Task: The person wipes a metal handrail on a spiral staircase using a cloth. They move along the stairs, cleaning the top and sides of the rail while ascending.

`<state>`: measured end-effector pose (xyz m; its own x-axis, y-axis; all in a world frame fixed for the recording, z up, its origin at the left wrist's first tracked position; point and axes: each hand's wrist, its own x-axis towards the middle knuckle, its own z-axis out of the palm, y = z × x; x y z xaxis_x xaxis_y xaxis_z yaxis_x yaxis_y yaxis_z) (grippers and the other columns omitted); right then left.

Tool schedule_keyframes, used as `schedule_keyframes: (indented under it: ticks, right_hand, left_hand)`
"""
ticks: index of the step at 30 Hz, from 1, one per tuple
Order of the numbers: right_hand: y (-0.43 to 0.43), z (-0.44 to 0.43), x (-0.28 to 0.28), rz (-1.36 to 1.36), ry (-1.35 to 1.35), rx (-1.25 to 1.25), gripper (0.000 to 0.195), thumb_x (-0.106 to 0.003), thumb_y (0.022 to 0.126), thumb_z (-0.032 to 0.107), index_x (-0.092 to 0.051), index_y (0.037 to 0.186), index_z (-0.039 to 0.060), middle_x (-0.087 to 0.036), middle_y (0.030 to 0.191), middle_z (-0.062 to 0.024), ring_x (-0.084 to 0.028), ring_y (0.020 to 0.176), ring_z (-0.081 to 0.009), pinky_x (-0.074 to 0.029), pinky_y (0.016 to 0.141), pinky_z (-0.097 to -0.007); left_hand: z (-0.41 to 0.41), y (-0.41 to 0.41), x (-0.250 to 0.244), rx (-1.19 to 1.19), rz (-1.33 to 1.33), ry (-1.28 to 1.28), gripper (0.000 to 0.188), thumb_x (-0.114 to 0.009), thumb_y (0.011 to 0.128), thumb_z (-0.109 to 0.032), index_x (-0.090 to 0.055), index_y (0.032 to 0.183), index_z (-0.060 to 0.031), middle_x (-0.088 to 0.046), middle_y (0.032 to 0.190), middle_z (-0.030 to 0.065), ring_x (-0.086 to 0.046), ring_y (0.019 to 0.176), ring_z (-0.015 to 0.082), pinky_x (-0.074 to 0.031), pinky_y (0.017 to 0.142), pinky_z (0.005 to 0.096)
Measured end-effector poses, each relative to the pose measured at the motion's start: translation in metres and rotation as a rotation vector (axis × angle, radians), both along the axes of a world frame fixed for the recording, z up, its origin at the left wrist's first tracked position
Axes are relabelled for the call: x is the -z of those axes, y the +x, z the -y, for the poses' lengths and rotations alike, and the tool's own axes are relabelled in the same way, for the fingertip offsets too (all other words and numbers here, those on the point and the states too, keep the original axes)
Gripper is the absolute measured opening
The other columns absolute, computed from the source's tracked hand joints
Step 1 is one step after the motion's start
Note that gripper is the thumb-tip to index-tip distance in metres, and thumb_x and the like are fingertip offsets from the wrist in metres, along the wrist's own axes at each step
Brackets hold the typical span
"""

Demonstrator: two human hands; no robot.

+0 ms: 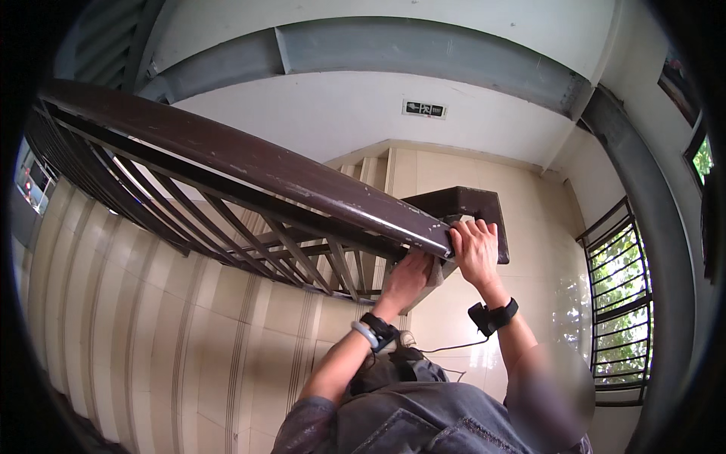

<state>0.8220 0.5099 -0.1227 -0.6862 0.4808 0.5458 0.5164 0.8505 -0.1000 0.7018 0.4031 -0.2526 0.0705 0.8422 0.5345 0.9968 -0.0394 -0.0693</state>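
A dark brown handrail [295, 176] with chipped paint slopes from the upper left to its lower end before me. My right hand [476, 249] grips that end, its fingers curled over the edge. Just below the rail, my left hand [407, 278] reaches in by the top of the end post and holds a greyish cloth [436, 272] against it. The left fingertips are partly hidden under the rail. Behind my right hand, a second dark rail piece [479, 198] turns the corner.
Dark metal balusters [278, 244] run beneath the handrail. Tiled stairs [187, 335] lie to the left, a tiled landing [522, 227] to the right. A barred window [621, 301] is at the right. An exit sign [424, 109] hangs on the white wall. A thin cable [459, 346] trails from my right wrist strap.
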Motion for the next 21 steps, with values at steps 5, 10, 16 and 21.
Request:
schedule_keyframes:
  ticks: [5,10,16,21]
  right_hand:
    - [0.007,-0.004,0.002,-0.025,-0.007,0.014,0.017,-0.054,0.094,0.025,-0.063,0.089,0.0115,-0.057,0.077,-0.0060,-0.053,0.082,-0.0247,-0.036,0.077,-0.0388]
    - [0.004,-0.001,0.001,-0.024,0.021,0.043,0.016,-0.054,0.094,0.023,-0.059,0.084,0.0109,-0.055,0.076,-0.0066,-0.053,0.081,-0.0257,-0.035,0.076,-0.0399]
    - [-0.004,0.004,-0.001,-0.025,-0.013,0.019,0.015,-0.053,0.094,0.022,-0.060,0.087,0.0107,-0.056,0.078,-0.0067,-0.053,0.082,-0.0254,-0.035,0.078,-0.0397]
    - [0.004,0.000,0.002,-0.008,-0.014,0.054,0.014,-0.053,0.094,0.020,-0.061,0.088,0.0105,-0.056,0.080,-0.0069,-0.052,0.084,-0.0254,-0.035,0.078,-0.0396]
  left_hand:
    - [0.051,-0.067,-0.074,-0.064,0.170,0.222,0.045,-0.071,0.068,0.000,-0.063,0.112,0.0033,-0.063,0.114,0.0189,-0.061,0.107,0.0319,-0.049,0.098,0.0425]
    - [0.105,-0.163,-0.120,-0.562,0.129,0.527,0.061,-0.069,0.082,-0.017,-0.048,0.135,0.0041,-0.044,0.143,0.0239,-0.039,0.134,0.0413,-0.036,0.109,0.0520]
    - [0.072,-0.145,0.020,-0.294,0.608,0.688,0.062,-0.061,0.087,-0.021,-0.036,0.142,-0.0081,-0.036,0.145,0.0153,-0.030,0.137,0.0353,-0.019,0.116,0.0540]
    - [0.086,-0.087,0.096,-0.331,0.529,0.194,0.040,-0.061,0.076,0.000,-0.064,0.115,-0.0053,-0.059,0.120,0.0173,-0.046,0.124,0.0414,-0.039,0.104,0.0496]
